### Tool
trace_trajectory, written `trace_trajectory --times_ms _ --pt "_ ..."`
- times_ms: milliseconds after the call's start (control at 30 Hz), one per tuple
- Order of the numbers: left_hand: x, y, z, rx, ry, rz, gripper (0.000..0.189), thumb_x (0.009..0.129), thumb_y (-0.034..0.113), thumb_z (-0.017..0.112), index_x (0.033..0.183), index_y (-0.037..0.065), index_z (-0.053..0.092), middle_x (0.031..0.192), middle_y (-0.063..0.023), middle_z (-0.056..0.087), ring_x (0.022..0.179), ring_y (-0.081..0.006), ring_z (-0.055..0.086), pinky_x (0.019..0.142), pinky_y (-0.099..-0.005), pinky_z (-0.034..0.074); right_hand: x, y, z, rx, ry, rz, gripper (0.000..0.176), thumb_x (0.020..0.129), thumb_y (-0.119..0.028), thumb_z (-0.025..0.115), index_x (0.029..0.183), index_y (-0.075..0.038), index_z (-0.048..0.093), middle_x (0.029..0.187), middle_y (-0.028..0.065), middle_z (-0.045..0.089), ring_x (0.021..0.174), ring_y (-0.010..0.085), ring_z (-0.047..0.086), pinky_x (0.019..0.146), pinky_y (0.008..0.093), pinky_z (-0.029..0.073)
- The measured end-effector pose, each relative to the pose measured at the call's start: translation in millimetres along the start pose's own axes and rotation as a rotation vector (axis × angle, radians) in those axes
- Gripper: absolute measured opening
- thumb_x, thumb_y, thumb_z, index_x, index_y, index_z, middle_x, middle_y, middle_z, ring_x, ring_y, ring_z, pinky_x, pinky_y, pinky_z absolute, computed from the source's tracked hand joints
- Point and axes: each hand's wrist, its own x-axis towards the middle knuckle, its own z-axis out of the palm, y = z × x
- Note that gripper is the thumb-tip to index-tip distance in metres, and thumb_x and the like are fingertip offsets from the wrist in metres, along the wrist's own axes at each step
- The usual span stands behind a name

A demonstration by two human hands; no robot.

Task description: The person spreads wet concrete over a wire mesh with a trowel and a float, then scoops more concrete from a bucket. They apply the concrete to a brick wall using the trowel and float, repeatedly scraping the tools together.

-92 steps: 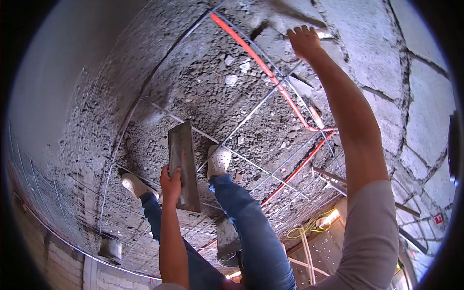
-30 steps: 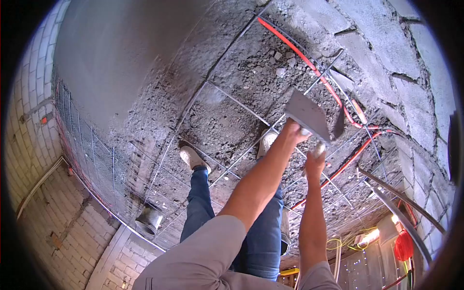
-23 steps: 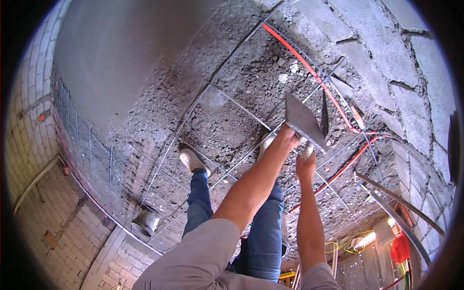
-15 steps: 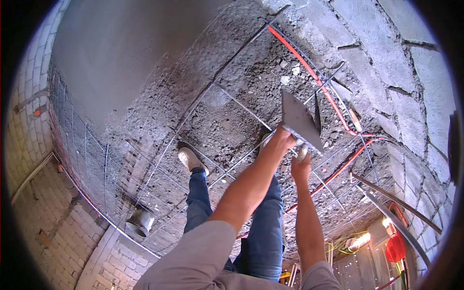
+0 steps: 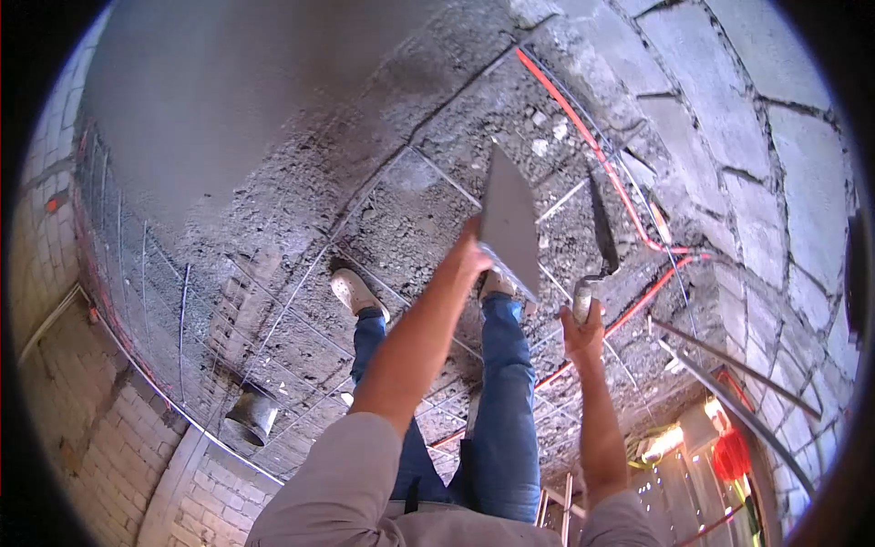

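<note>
My left hand (image 5: 472, 253) is closed on a flat rectangular finishing trowel (image 5: 512, 219), held tilted over the floor; its grip is hidden behind my fingers. My right hand (image 5: 583, 333) grips the pale handle of a brick trowel (image 5: 602, 228), whose dark blade points away from me and shows nearly edge-on. A gap separates the two tools. Below them lies rough, stony ground crossed by a grid of steel bars (image 5: 447, 175). Smooth wet-looking concrete (image 5: 182, 128) spreads over the far left.
An orange-red conduit (image 5: 570, 109) runs along the block wall (image 5: 702, 82) on the right. Two long bars (image 5: 738, 369) jut out at the lower right. A bucket (image 5: 252, 415) rests at the lower left. My shoes (image 5: 355, 292) stand among the bars.
The finishing trowel has moved left and turned more upright. My right hand has shifted slightly right with the brick trowel, so the two tools now stand apart instead of overlapping.
</note>
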Motion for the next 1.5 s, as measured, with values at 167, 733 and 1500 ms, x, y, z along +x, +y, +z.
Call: trace_trajectory --times_ms 167,733,1500 --pt "-4 37 -17 -0.013 -0.062 0.027 0.03 0.086 0.03 0.069 0.101 0.005 0.065 0.092 -0.0096 0.068 0.082 -0.022 0.066 0.075 -0.0418 0.056 -53 -42 -38 -0.117 -0.367 -0.228 0.037 0.082 -0.019 0.073 0.113 -0.009 0.054 0.08 0.0175 0.066 0.072 0.0351 0.069 0.06 0.0398 0.056" --pt "-81 2 -29 0.108 -0.186 -0.087 0.036 0.088 0.033 0.067 0.108 0.003 0.066 0.098 -0.0065 0.07 0.09 -0.0197 0.066 0.079 -0.0391 0.056 69 -30 7 -0.233 -0.101 0.061 0.049 0.088 -0.036 0.065 0.118 -0.004 0.044 0.093 0.0314 0.065 0.086 0.0524 0.062 0.075 0.0536 0.049" --pt "-97 36 -14 0.122 -0.284 0.172 0.033 0.093 0.03 0.062 0.114 0.004 0.065 0.104 -0.0052 0.07 0.097 -0.0174 0.065 0.087 -0.036 0.053 91 -28 33 -0.172 -0.23 -0.003 0.042 0.083 -0.026 0.065 0.114 -0.002 0.049 0.088 0.0276 0.066 0.08 0.0439 0.066 0.072 0.0502 0.049"
